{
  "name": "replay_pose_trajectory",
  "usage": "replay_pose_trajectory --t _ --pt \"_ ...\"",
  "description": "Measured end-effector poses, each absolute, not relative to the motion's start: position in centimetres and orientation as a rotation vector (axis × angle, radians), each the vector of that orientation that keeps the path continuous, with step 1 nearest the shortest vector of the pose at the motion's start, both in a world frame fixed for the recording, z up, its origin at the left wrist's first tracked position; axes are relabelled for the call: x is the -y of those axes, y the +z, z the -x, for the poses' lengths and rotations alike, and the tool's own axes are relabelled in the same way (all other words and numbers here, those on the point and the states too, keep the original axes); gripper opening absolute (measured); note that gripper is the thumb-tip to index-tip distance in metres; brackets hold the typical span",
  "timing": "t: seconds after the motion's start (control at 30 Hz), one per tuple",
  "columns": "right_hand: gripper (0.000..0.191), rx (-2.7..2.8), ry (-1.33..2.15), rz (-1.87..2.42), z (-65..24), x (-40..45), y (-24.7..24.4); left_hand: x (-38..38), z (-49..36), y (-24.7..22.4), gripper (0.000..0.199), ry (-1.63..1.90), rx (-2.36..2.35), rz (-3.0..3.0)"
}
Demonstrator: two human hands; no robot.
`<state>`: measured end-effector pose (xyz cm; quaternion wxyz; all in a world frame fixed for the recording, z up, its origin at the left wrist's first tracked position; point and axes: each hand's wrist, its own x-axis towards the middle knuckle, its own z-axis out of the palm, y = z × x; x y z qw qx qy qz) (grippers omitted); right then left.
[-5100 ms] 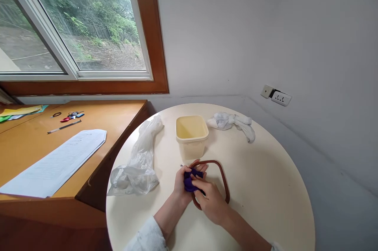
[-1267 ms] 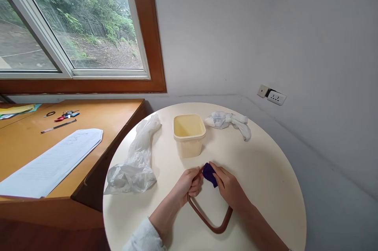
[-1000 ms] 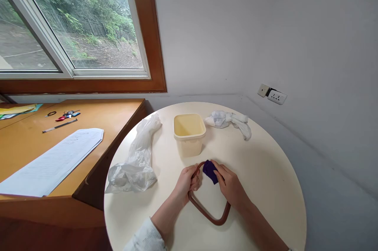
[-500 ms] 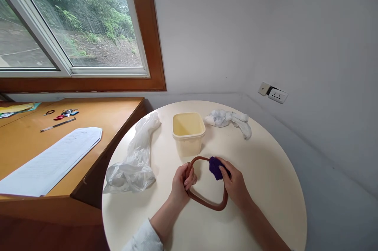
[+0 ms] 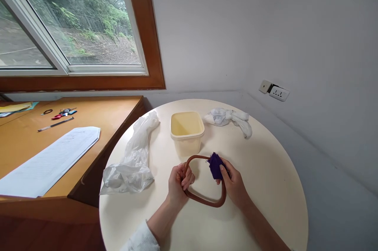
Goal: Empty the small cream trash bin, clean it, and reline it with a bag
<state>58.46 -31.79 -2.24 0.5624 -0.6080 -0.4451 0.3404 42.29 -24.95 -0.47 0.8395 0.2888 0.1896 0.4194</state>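
Observation:
A brown ring-shaped loop with rounded corners is held above the round cream table. My left hand is closed around the loop's left side. A dark purple cloth is pressed against the loop's upper right part by my right hand, its thumb on the cloth and the fingers partly hidden behind. Just beyond the loop stands an open pale yellow square tub.
On the table's left lies a crumpled clear plastic bag; a knotted white bag is at the back right. The wooden desk at left holds papers, a pen and keys. A wall socket is at right.
The view has shifted slightly. Both hands and the loop have moved a little to the left, and the purple cloth has shifted slightly upward on the loop, its upper edge now more ragged.

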Motion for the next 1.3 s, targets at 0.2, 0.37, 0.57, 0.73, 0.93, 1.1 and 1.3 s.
replay_pose_trajectory --t 0.2,0.37,0.57,0.73,0.93,1.1,1.3 --pt "0.041 1.003 0.828 1.478 -58.7 31.7 -2.7 24.7 -42.4 -0.7 0.041 0.827 -0.377 -0.546" --pt "0.042 1.025 0.722 1.548 -59.1 31.7 -3.3 24.3 -42.5 -0.6 0.042 0.641 -0.405 -0.549" --pt "0.036 1.308 0.563 1.548 -59.0 31.7 -3.5 23.9 -42.2 -0.7 0.038 0.427 -0.539 -0.594" --pt "0.037 1.313 0.613 1.591 -58.7 31.7 -3.3 23.4 -42.2 -1.2 0.029 0.472 -0.599 -0.611" --pt "0.041 1.185 0.773 1.574 -58.5 31.7 -3.0 23.8 -42.5 -1.2 0.031 0.595 -0.584 -0.618" --pt "0.041 1.126 0.769 1.506 -58.6 31.7 -2.8 24.2 -42.4 -0.8 0.028 0.652 -0.505 -0.648" --pt "0.042 1.078 0.719 1.457 -58.6 31.6 -2.6 24.4 -42.3 -0.1 0.026 0.71 -0.451 -0.686"
